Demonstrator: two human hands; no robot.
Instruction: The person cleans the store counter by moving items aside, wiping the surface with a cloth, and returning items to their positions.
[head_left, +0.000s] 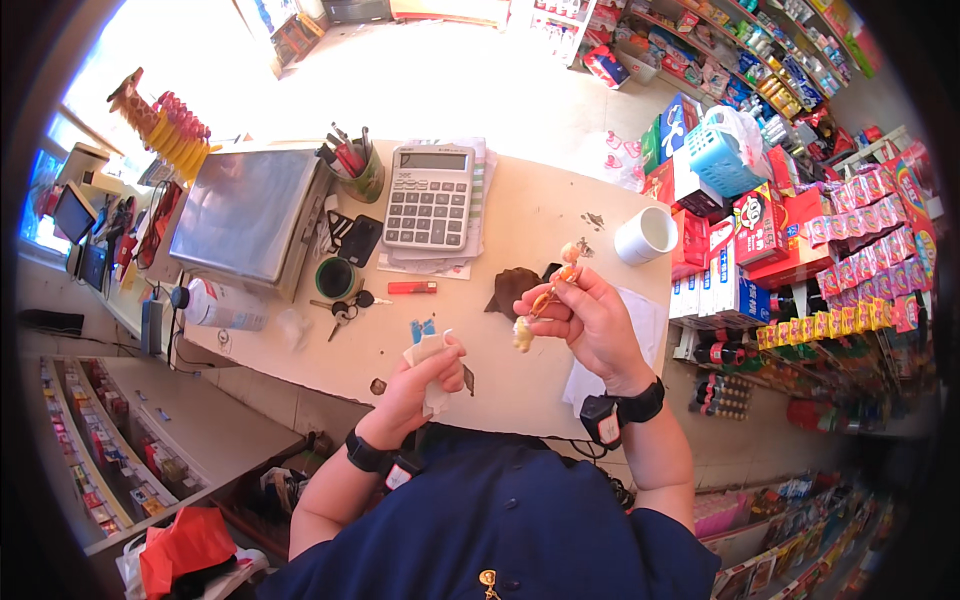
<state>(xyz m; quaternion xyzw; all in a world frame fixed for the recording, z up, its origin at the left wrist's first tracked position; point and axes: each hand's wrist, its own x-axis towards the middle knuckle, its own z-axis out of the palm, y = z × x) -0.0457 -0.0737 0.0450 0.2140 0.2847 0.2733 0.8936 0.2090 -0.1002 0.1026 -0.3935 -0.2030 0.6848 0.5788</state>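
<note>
Both my hands are raised over the front part of a pale counter (517, 217). My left hand (431, 375) grips a crumpled white tissue (425, 349), and a small light-blue item (422, 328) pokes out above it; what the blue item is I cannot tell. Between the fingertips of my right hand (592, 315) is a beaded charm string (545, 300) with orange beads, held at a slant. A pale yellow figure dangles at its lower end. Behind the right fingers, a dark brown cloth or leather piece (514, 291) lies on the counter, partly covered.
A calculator (429, 199) rests on papers beside a pen cup (356, 172). A metal-topped scale (244, 214), keys (345, 307), a red lighter (411, 287) and a plastic bottle (225, 306) are on the left. At right stand a white cup (645, 235) and stacked boxes (757, 221).
</note>
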